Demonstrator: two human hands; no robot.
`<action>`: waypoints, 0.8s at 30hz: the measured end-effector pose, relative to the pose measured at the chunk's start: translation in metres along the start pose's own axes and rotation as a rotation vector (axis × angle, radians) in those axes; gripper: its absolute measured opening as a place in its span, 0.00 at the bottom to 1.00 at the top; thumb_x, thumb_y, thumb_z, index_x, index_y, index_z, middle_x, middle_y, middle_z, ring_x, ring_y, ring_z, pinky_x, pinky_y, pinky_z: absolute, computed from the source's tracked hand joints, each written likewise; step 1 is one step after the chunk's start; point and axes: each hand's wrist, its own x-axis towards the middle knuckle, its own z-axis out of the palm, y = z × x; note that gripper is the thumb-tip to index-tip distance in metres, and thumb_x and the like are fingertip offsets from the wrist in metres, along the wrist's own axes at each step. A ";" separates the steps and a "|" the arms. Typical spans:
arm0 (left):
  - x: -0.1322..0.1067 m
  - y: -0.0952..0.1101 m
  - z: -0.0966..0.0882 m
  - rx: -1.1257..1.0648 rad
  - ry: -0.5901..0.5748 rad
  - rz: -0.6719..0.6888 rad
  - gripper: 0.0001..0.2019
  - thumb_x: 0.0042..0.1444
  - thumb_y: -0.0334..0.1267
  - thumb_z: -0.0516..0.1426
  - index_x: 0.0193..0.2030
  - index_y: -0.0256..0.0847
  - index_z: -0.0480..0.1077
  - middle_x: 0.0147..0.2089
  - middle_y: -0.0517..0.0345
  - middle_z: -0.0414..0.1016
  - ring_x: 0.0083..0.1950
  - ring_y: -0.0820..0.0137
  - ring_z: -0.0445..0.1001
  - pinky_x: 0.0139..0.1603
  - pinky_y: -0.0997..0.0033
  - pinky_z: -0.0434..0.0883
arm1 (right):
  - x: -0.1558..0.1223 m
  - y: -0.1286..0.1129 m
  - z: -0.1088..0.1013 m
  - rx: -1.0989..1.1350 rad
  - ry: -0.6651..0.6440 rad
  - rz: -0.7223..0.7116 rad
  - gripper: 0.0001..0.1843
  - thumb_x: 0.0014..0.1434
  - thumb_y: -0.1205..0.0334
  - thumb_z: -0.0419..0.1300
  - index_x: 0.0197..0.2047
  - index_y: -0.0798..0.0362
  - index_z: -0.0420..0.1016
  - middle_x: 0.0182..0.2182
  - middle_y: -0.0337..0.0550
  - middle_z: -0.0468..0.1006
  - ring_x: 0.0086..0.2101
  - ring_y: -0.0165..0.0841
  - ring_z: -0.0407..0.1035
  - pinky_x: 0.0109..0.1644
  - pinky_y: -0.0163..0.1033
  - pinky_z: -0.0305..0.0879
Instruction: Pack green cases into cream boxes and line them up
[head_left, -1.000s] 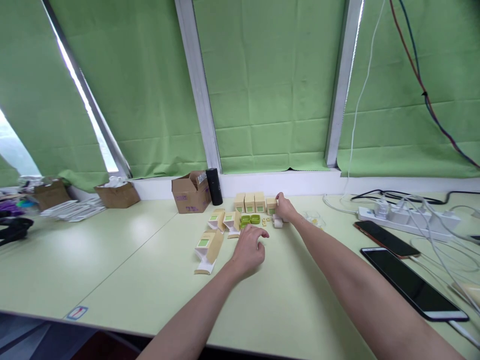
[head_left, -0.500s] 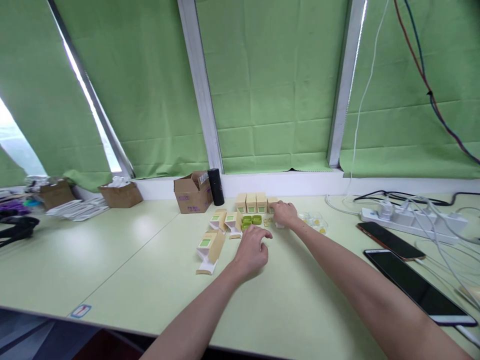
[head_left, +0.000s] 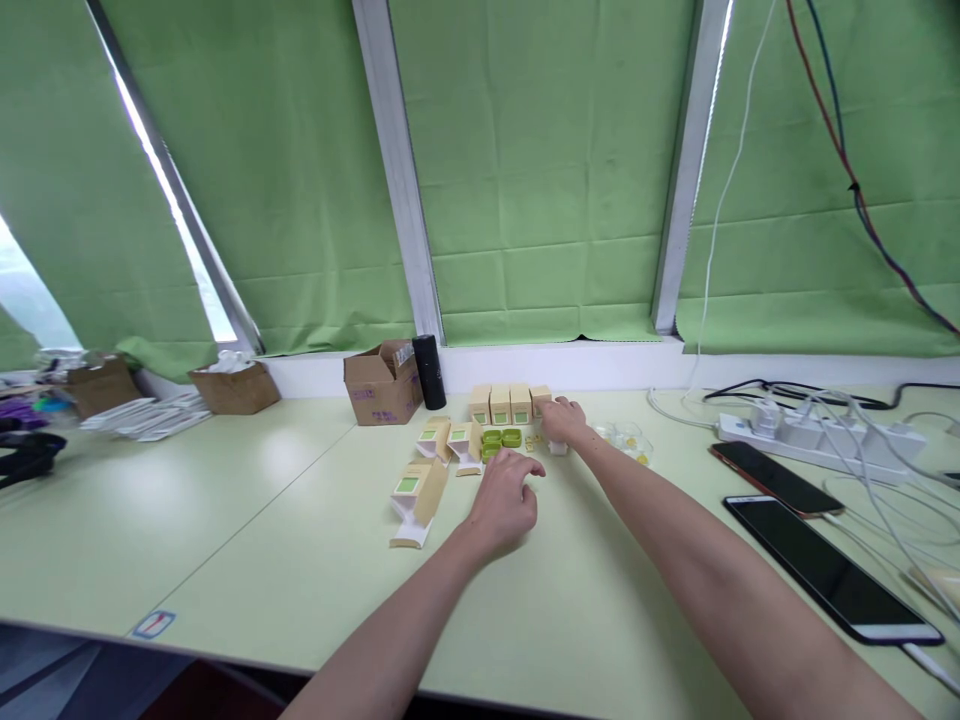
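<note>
My right hand (head_left: 564,421) reaches to the far side of the table, its fingers on the rightmost small beige box (head_left: 539,398). That box stands at the end of a row of upright beige boxes (head_left: 500,404) with green labels. A small white piece (head_left: 557,448) shows just below this hand. My left hand (head_left: 504,502) hovers nearer me with bent, parted fingers and holds nothing. Beyond it sit small green containers (head_left: 501,440), partly covered by its fingers. Left of them lie three beige boxes with open white flaps, the nearest box (head_left: 418,495) lying apart.
A clear plastic tray (head_left: 628,440) with yellow bits lies right of my right hand. Two phones (head_left: 829,570) and a white power strip (head_left: 817,445) with tangled cables occupy the right. A cardboard carton (head_left: 382,385) and black cylinder (head_left: 429,372) stand at the back.
My right hand has shifted slightly left and away from me, and the rightmost box now stands closer to the row. My left hand stays in place. The view has shifted slightly.
</note>
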 end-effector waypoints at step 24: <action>-0.006 0.002 0.004 0.137 -0.130 0.071 0.20 0.51 0.21 0.54 0.47 0.41 0.77 0.46 0.51 0.82 0.54 0.57 0.72 0.57 0.54 0.69 | -0.102 -0.027 -0.021 0.194 0.217 0.070 0.15 0.69 0.60 0.53 0.56 0.46 0.71 0.44 0.47 0.84 0.44 0.42 0.77 0.41 0.41 0.62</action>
